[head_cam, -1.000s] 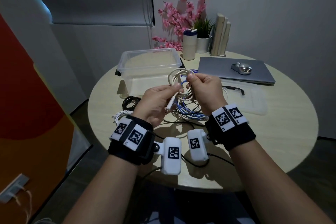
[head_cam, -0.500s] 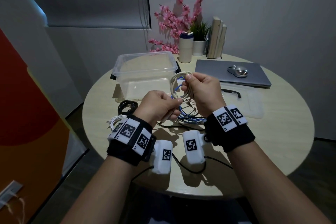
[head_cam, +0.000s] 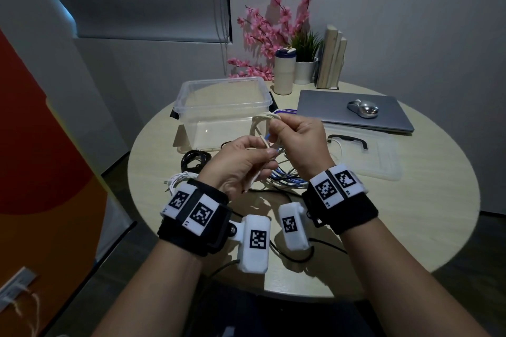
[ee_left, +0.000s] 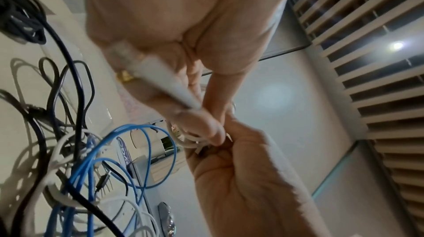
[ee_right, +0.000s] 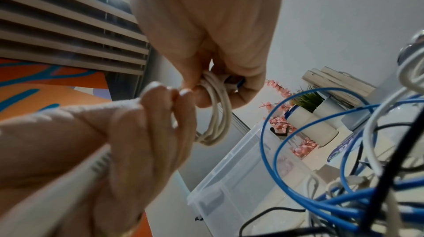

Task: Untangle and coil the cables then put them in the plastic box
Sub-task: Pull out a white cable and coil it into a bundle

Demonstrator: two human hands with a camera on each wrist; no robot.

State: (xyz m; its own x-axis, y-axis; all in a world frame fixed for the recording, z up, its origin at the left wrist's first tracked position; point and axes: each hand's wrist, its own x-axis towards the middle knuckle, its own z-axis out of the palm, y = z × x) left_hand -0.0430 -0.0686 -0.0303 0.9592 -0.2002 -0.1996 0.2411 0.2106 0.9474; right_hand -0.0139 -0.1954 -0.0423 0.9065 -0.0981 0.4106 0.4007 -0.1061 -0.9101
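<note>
Your right hand (head_cam: 298, 142) grips the white coil (ee_right: 218, 112); your left hand (head_cam: 241, 161) pinches its tail; the box (head_cam: 223, 107) lies just beyond.

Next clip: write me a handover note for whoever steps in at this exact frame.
Right hand: grips the white coil.
Left hand: pinches that cable's loose end, plug by the palm.
Box: open, nothing coiled visible inside; lid lies right of it.
Done: white cable nearly coiled.
Left: finish the coil, box it; untangle the blue, black and other white cables on the table.
</note>
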